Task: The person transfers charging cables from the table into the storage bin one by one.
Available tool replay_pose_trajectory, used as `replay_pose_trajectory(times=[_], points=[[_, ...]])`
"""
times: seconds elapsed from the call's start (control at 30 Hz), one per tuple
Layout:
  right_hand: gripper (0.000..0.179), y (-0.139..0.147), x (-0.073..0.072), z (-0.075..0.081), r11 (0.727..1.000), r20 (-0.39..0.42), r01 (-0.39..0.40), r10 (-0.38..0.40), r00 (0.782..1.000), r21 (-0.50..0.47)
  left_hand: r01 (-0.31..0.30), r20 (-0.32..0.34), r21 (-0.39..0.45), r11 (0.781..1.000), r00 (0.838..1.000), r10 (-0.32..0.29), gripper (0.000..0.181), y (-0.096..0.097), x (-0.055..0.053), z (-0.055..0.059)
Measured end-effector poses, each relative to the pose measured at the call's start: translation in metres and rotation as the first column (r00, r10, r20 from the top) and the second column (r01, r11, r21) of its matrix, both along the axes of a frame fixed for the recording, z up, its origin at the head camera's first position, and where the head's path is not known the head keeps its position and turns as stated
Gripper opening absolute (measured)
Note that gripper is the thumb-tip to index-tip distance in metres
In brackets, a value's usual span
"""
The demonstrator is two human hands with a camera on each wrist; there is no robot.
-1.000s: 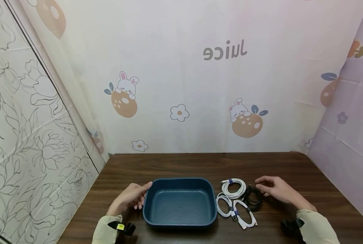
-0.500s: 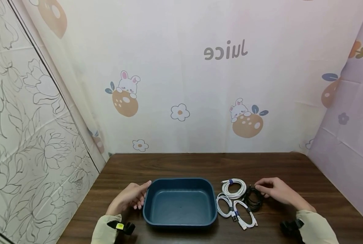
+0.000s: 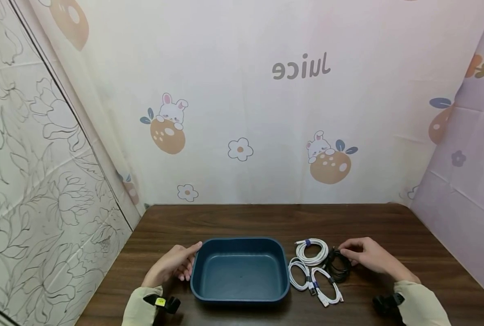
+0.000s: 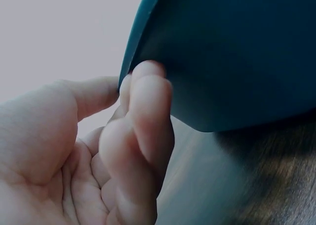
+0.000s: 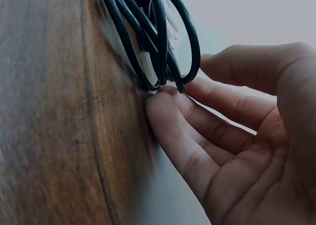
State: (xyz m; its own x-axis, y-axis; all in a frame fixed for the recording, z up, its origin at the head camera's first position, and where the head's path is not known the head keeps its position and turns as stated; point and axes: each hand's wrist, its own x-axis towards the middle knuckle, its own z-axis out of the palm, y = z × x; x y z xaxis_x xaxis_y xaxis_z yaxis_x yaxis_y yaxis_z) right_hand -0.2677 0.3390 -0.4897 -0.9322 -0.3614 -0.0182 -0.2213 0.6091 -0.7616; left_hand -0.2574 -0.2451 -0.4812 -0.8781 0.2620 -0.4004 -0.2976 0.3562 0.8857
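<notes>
At the left end of a dark blue rectangular tray (image 3: 239, 276), my left hand (image 3: 172, 262) holds the rim near the far corner. In the left wrist view its thumb lies at the rim and its curled fingers (image 4: 152, 101) are against the outer wall. My right hand (image 3: 372, 256) is at the right side of a coiled black cable (image 3: 338, 267). In the right wrist view the thumb and fingertips pinch the end of the cable's loops (image 5: 163, 47), which rest low by the tabletop. Three coiled white cables lie beside it: an upper one (image 3: 325, 251), a left one (image 3: 291, 274) and a lower one (image 3: 336, 290).
Everything lies on a dark wooden table (image 3: 234, 219). A printed curtain (image 3: 242, 104) hangs behind its far edge, with more patterned cloth at both sides. The cables sit close to the tray's right wall. A strap-mounted camera is on each wrist.
My right hand's fingers have drawn slightly closer to the black cable's edge. My left hand, the tray and the white cables stay where they were.
</notes>
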Motion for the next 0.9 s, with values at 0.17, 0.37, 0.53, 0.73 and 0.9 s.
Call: replay_pose_trajectory(times=[0.17, 0.37, 0.53, 0.73, 0.9], points=[[0.02, 0.0007, 0.0001, 0.0013, 0.999, 0.013, -0.009, 0.009, 1.0, -0.032, 0.003, -0.007, -0.002, 1.0, 1.0, -0.003, 0.064, 0.0003, -0.0006, 0.0003], [0.019, 0.001, 0.0008, -0.0001, 0.998, 0.003, -0.031, 0.031, 1.0, -0.045, 0.006, 0.002, 0.008, 1.0, 1.0, -0.006, 0.064, 0.0003, -0.0002, -0.0003], [0.019, 0.0008, -0.0003, -0.001, 0.997, 0.021, -0.037, 0.038, 0.999, -0.062, 0.005, -0.001, 0.009, 1.0, 1.0, -0.005, 0.064, 0.0001, 0.0005, 0.0001], [0.02, 0.0003, -0.001, -0.0005, 0.997, 0.017, -0.038, 0.039, 0.999, -0.064, -0.003, -0.008, 0.005, 1.0, 1.0, 0.003, 0.063, -0.0001, 0.0003, 0.0005], [0.02, -0.0003, -0.0001, -0.0015, 0.998, 0.01, -0.037, 0.037, 0.999, -0.058, -0.007, -0.002, 0.001, 1.0, 1.0, 0.007, 0.064, 0.0001, -0.0003, -0.001]])
